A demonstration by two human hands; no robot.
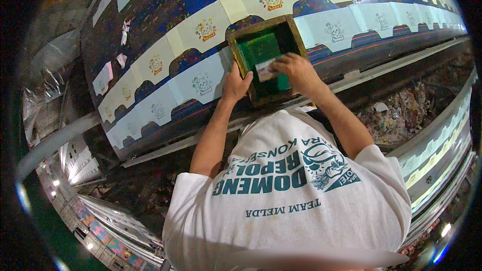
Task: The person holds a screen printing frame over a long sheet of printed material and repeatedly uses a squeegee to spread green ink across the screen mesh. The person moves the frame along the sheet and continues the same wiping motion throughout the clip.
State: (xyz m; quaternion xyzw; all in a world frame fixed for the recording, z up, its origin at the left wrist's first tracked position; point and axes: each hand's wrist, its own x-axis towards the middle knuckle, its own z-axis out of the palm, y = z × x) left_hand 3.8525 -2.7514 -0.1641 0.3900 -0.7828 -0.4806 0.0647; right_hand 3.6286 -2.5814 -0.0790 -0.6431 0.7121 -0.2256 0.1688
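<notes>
A wooden silk-screen frame [296,35] with green mesh lies tilted over a row of pale blue fabric pieces [206,81] with printed cartoon figures. My left hand [237,84] grips the frame's left side, thumb on top of the wood. Inside the frame, my right hand [296,73] is closed round a small pale squeegee [266,70] that rests against the green mesh. The squeegee's far side is partly hidden under my fingers. The mesh hides the piece beneath it.
Cream fabric pieces [271,1] with coloured prints run along the far side of the dark, paint-spattered table [165,0]. A rail [391,60] edges the table's near side. Scraps [401,113] lie at the right, near another table of printed pieces [437,158].
</notes>
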